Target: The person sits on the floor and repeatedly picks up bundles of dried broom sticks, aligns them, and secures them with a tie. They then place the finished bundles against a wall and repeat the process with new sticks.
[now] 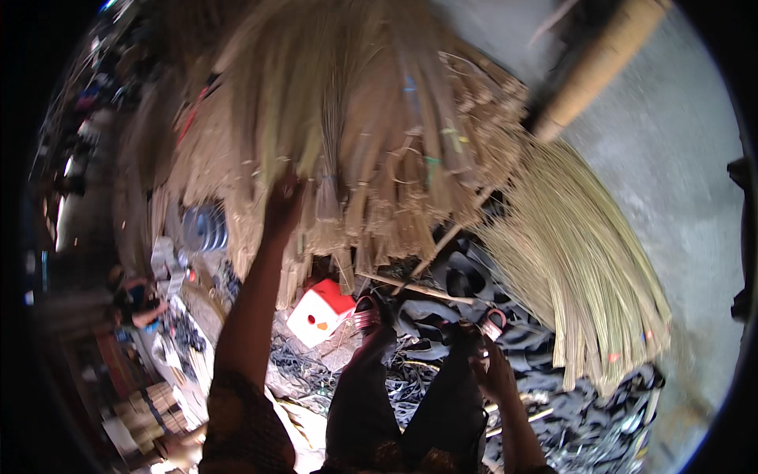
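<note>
My left hand (286, 193) is raised over a large heap of dry grass stalks (379, 158) tied in bundles. Its fingers close at the lower end of one long, pale green bundle (292, 118), which is blurred and fans away from me. Beside it a thinner, darker bundle (330, 189) hangs over the heap's near edge. My right hand (496, 371) is low beside my right knee, with its fingers apart and nothing visible in them. A separate fan of greener stalks (592, 276) lies to the right of the heap.
A red and white box (320, 312) stands by my left foot. Black rubber-like strips (584, 426) cover the ground around my sandalled feet, with thin sticks (426, 288) among them. A thick bamboo pole (604, 67) leans at upper right. Another person (138, 304) sits far left.
</note>
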### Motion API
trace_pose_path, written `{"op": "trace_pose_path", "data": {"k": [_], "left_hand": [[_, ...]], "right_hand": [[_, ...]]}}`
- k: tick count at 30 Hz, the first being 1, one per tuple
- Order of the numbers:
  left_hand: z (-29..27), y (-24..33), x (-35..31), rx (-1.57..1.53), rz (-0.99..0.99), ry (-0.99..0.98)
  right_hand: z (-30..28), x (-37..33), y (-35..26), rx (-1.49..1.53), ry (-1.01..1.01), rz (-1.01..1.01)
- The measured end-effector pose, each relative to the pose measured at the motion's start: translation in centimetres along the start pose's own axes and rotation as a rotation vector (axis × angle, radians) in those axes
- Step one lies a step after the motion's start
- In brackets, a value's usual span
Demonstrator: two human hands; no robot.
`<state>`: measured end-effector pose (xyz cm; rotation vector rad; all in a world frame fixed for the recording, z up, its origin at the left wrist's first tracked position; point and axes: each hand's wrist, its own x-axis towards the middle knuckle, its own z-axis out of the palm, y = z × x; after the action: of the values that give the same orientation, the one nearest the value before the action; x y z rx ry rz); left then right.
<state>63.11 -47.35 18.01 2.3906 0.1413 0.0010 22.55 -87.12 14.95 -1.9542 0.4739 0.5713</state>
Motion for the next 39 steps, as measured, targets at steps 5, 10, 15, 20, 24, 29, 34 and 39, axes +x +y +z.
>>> {"op": "trace_pose_path", "data": {"k": [5, 10, 15, 20, 24, 29, 34, 39], "left_hand": [[12.8, -7.2, -19.8, 0.211, -0.332, -0.688], [19.9, -7.5, -37.2, 0.203, 0.062, -1.236], [22.0, -2.0, -42.2, 0.095, -0.432, -1.269], [22.5, 2.7, -39.9, 0.035, -0.689, -1.082], [22.1, 3.7, -38.1, 0.062, -0.759, -0.958], [21.8, 3.6, -38.8, 0.101, -0.857, -0.923], [21.7, 4.2, -40.4, 0.111, -0.924, -0.974], [22.1, 5.1, -40.8, 0.154, -0.944, -0.990]], "right_hand": [[-2.1, 0.4, 13.0, -0.219, 0.190, 0.165], [-7.6, -1.0, 26.6, -0.221, 0.464, 0.450], [-15.9, -1.8, 33.4, -0.292, 0.627, 0.763], [-25.0, -0.5, 37.4, -0.511, 0.823, 0.802], [-32.7, 1.7, 38.5, -0.584, 0.885, 0.704], [-39.7, 5.6, 39.9, -0.765, 0.842, 0.673], [-43.4, 7.6, 40.6, -0.756, 0.582, 0.788], [-44.8, 7.6, 41.8, -0.919, 0.440, 0.729]]}}
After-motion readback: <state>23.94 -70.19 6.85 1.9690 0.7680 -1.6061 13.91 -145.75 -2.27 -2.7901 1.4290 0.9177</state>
